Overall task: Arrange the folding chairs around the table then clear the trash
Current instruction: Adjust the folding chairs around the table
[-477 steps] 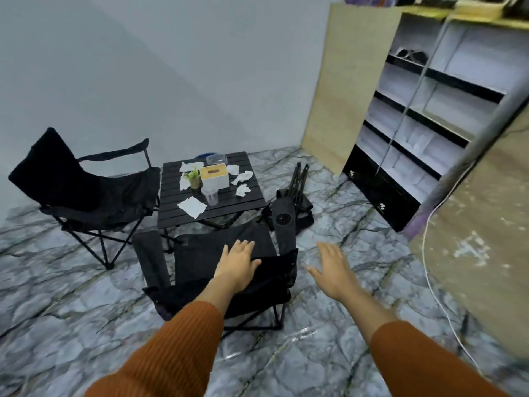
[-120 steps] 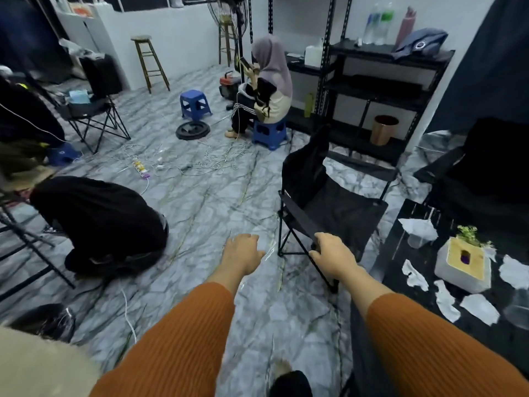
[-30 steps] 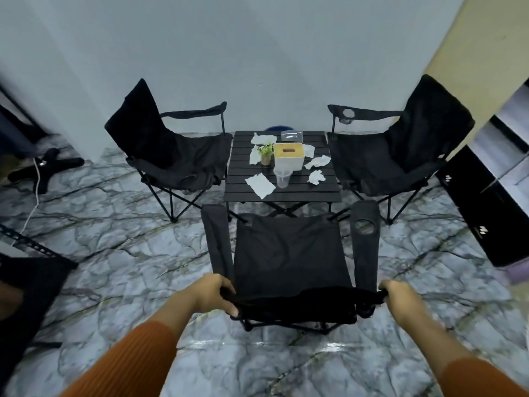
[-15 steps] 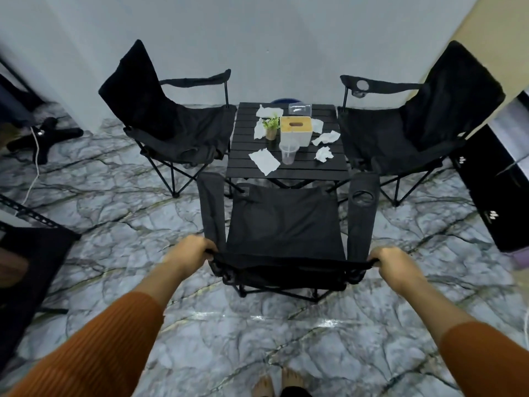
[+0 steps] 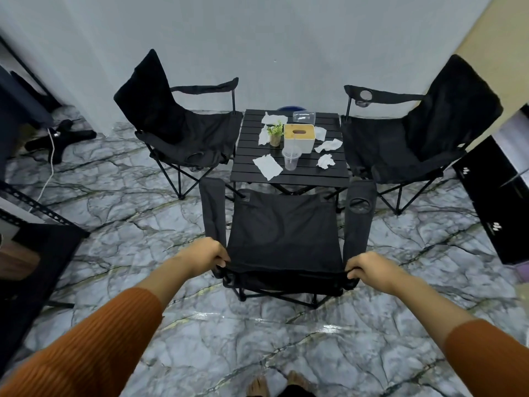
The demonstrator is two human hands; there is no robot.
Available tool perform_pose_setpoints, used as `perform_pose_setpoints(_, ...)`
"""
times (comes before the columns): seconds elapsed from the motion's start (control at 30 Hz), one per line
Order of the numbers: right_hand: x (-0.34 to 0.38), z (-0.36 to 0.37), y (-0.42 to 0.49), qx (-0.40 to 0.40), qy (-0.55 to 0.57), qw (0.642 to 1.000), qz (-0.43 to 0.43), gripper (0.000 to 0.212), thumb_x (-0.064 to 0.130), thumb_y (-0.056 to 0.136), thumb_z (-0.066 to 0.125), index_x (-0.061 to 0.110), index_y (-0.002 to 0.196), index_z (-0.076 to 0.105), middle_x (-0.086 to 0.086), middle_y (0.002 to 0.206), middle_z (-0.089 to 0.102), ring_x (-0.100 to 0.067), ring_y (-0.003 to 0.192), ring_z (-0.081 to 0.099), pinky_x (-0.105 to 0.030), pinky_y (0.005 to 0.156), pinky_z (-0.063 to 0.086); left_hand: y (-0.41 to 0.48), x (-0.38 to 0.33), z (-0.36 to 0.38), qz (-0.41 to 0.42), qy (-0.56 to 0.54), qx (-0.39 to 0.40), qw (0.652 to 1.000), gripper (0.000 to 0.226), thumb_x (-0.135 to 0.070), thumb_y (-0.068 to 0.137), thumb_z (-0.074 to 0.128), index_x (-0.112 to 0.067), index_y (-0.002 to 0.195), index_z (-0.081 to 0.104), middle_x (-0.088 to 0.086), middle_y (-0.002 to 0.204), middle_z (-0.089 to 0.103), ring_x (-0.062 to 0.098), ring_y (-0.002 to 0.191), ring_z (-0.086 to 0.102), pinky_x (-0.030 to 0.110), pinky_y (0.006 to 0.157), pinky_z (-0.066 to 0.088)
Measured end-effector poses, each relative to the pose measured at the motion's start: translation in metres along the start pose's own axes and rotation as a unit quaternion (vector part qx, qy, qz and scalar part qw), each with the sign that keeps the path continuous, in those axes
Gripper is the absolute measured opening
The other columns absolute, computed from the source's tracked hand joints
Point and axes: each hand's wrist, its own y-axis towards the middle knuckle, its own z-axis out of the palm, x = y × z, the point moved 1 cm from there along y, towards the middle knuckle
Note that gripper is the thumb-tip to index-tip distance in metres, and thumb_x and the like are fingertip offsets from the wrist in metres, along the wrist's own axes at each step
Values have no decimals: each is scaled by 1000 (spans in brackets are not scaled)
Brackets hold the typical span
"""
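Chair [image 5: 283, 239] under placement stands on the marble floor [image 5: 229, 339] at the near side of the table [image 5: 303, 177], seat front just beside the table edge and back toward the person. Left chair [image 5: 177, 124] and right chair [image 5: 423, 133] flank the table on either side. Left hand [image 5: 204, 255] grips the left top corner of the back, fingers curled over the fabric edge. Right hand [image 5: 369, 267] grips the right top corner likewise, fingers wrapped round the rim. Both arms reach forward and down, nearly straight, wrists about level, orange sleeves at the forearms. Assessment: the step in hand is setting this third chair square to the table. Recommended practice is equal pressure from both hands so the frame travels straight and sits centred on the near edge. The armrests should pass clear of the side chairs' front legs, and the frame should not knock the table, since the cup [image 5: 291, 158] stands upright near that edge. Tissues [image 5: 267, 166] lie scattered on the tabletop, not yet cleared.
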Motion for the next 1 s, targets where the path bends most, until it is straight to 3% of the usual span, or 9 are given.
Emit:
perform_pose_setpoints(0.1, 1, -23, 7, 44, 82, 996, -13, 21, 43, 83, 70, 22, 85, 74, 5, 91, 73, -10, 87, 66, -27, 77, 53, 11, 2, -23, -13, -25, 47, 998, 31, 1, 86, 62, -13, 112, 73, 2, 116, 72, 19, 109, 65, 16, 84, 43)
perform_pose_setpoints(0.2, 5, -47, 25, 19, 167, 986, -8, 30, 58, 79, 67, 29, 80, 72, 7, 96, 72, -9, 90, 65, -27, 80, 52, 38, 5, -54, -60, -106, 8, 993, 31, 1, 88, 61, -12, 113, 72, 4, 120, 69, 19, 112, 63, 21, 91, 46)
perform_pose_setpoints(0.3, 10, -52, 66, -54, 199, 978, 6, 34, 54, 86, 61, 23, 94, 72, 1, 107, 71, -15, 100, 62, -31, 88, 48, 80, -3, -66, -83, -142, -65, 984, 29, -13, 90, 64, -13, 119, 68, 6, 122, 68, 19, 112, 63, 27, 97, 47)
perform_pose_setpoints(0.4, 17, -38, 121, -59, 220, 973, 33, 42, 46, 88, 63, 16, 117, 65, -4, 122, 66, -21, 115, 60, -36, 99, 47, 136, -12, -49, -84, -138, -50, 986, 40, -25, 92, 63, -12, 130, 59, 8, 133, 62, 22, 121, 58, 28, 101, 43)
perform_pose_setpoints(0.53, 14, -1, 211, -11, 183, 979, 86, 64, 44, 89, 63, 18, 143, 40, -9, 148, 41, -29, 135, 41, -39, 108, 39, 230, 4, 9, -120, -101, 33, 987, 59, -35, 92, 60, -12, 144, 42, 10, 148, 46, 28, 137, 41, 39, 113, 34)
perform_pose_setpoints(0.63, 2, 33, 277, -3, 159, 979, 125, 74, 44, 90, 61, 24, 151, 24, -7, 159, 20, -32, 145, 20, -51, 114, 29, 295, 28, 63, -149, -70, 93, 982, 74, -44, 93, 54, -18, 153, 18, 6, 163, 11, 28, 150, 4, 52, 121, 12)
perform_pose_setpoints(0.73, -14, 73, 326, 35, 109, 983, 145, 81, 47, 92, 57, 35, 153, 5, 1, 163, -6, -31, 150, -3, -61, 116, 17, 341, 54, 120, -156, -23, 127, 979, 90, -56, 91, 50, -25, 154, -7, 1, 161, -20, 29, 147, -22, 59, 118, -5)
perform_pose_setpoints(1.0, -56, 164, 406, 46, 60, 986, 149, 90, 67, 87, 45, 45, 146, -21, 7, 156, -34, -29, 145, -27, -63, 117, -1, 416, 107, 204, -149, 9, 94, 984, 103, -78, 81, 35, -32, 143, -33, -6, 150, -42, 25, 140, -37, 63, 111, -19)
